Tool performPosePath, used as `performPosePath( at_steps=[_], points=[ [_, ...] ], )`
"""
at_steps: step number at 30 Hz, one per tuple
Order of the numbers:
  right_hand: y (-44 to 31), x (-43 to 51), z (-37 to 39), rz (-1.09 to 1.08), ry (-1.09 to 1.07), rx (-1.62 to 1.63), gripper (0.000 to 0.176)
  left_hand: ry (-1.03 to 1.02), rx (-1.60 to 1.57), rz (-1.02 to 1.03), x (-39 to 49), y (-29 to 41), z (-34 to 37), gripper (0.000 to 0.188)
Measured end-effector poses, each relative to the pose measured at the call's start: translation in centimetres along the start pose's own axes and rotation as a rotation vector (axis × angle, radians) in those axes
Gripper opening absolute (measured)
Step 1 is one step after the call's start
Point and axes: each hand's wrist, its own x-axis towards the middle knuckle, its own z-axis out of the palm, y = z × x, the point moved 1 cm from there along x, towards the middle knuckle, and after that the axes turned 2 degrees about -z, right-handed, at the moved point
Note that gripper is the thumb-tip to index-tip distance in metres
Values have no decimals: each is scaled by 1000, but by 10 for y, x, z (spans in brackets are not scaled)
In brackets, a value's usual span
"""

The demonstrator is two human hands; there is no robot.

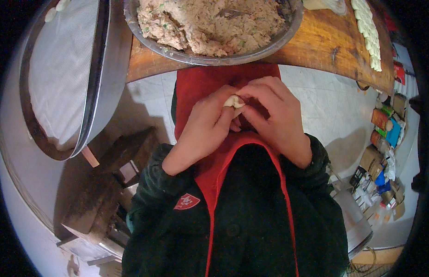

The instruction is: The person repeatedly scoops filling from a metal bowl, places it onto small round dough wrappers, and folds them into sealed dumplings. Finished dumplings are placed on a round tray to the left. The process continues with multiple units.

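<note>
A small pale dumpling (pixel 233 101) of soft dough sits between my two hands, in front of my red apron (pixel 228 78). My left hand (pixel 209 119) cups it from the left, with the thumb against its near side. From the right, the thumb and fingertips of my right hand (pixel 275 110) pinch its edge. The fingers hide much of its underside. Just beyond my hands, a large metal bowl (pixel 214 61) holds minced filling (pixel 207 24) flecked with green, and a utensil is partly sunk in it.
The bowl stands on a wooden table (pixel 322 52). Flattened dough pieces (pixel 368 34) overlap in a row at its right. To the left is a round steamer tray (pixel 65 69) lined with white cloth, with small dumplings (pixel 51 14) at its far edge. Boxes and packets (pixel 377 155) lie piled at right.
</note>
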Motion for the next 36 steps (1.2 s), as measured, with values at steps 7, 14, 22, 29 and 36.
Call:
performPosePath(
  at_steps=[7,14,22,29,36],
  points=[
    [-2,0,0,-15,-64,-67,19,32,224,73,5,3,-4,32],
    [1,4,-5,19,-5,-37,20,-67,-738,-239,-9,-5,-8,52],
    [-6,7,-1,-23,-52,4,19,4,-369,-220,-1,-18,-7,55],
    [-5,5,-6,-10,-82,40,25,116,-67,-264,3,8,-3,61],
    [-10,3,0,-46,-95,-21,22,196,149,-206,11,-3,-3,75]
  ],
)
